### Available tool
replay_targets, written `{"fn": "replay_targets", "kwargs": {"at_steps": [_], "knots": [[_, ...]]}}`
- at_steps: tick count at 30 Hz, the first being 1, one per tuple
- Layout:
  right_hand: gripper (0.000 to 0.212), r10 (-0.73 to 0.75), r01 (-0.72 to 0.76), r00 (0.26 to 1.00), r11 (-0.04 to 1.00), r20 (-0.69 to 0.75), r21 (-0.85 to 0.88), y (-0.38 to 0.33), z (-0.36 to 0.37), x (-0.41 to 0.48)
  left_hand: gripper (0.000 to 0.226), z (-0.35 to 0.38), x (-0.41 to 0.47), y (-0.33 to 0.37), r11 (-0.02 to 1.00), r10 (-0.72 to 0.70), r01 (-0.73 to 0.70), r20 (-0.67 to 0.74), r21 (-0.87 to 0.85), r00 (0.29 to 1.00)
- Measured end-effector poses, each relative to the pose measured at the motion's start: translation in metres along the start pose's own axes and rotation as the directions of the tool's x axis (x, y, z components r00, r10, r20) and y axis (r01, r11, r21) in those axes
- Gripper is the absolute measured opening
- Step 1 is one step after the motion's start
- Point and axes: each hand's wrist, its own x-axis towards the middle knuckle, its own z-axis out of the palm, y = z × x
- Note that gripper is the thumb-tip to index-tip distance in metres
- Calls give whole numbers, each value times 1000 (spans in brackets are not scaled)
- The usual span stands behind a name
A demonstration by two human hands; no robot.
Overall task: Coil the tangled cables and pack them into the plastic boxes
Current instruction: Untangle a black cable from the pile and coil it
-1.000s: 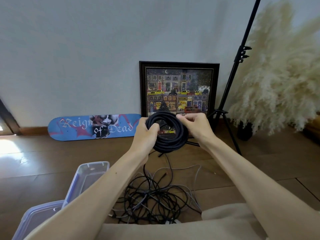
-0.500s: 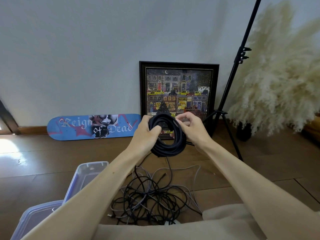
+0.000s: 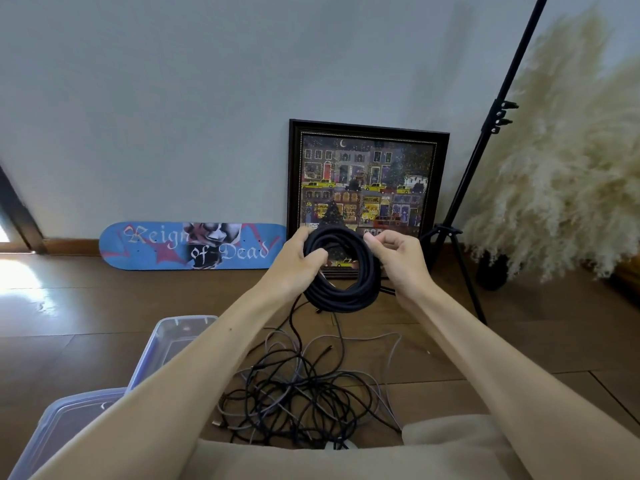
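- The left hand grips the left side of a black coil, thumb across its strands.
- The right hand pinches the coil's upper right, fingers curled.
- Below both hands, a tangle lies on the floor.
- A box and a nearer box sit below the left hand, by that forearm.

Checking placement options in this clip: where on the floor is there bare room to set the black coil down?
Bare floor lies between the skateboard deck and the far plastic box, and right of the tangled cables toward the tripod leg. It is crowded below the coil, where the tangle spreads, and at lower left by the near plastic box.
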Motion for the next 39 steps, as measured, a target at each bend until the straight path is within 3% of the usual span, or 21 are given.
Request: {"fn": "replay_targets", "kwargs": {"at_steps": [4, 8, 10, 14, 20, 24, 29, 32, 39], "knots": [[38, 35, -38, 998, 998, 52, 55, -4, 0, 0, 27, -9, 2, 0, 966, -130, 131, 22, -221, 991], [39, 75, -87, 991, 991, 111, 99, -4, -1, -3, 25, -12, 4, 2, 954, -145, 148, 31, -260, 989], [35, 163, -188, 972, 971, 167, 146, -8, -1, -7, 25, -13, 5, 0, 960, -138, 139, 24, -242, 990], [47, 381, -483, 866, 808, 325, 339, -15, 8, -11, 22, -8, 6, -5, 984, -89, 84, -26, -158, 996], [58, 416, -593, 804, 615, 425, 519, -22, 5, -13, 23, -5, 3, -6, 989, -60, 68, 58, -133, 996], [58, 414, -583, 810, 639, 414, 502, -22, -3, -8, 24, -3, 0, -4, 985, -65, 91, 168, -150, 984], [37, 531, -615, 772, 485, 348, 622, -24, -6, -8, 25, -3, 2, -4, 972, -88, 120, 162, -200, 983], [43, 536, -612, 772, 484, 342, 625, -24, -6, -7, 26, -4, 4, -7, 967, -103, 136, 158, -214, 982], [20, 422, -338, 888, 328, 183, 882, -28, -15, 8, 22, -8, 12, -14, 924, -228, 233, 53, -303, 972]]}}
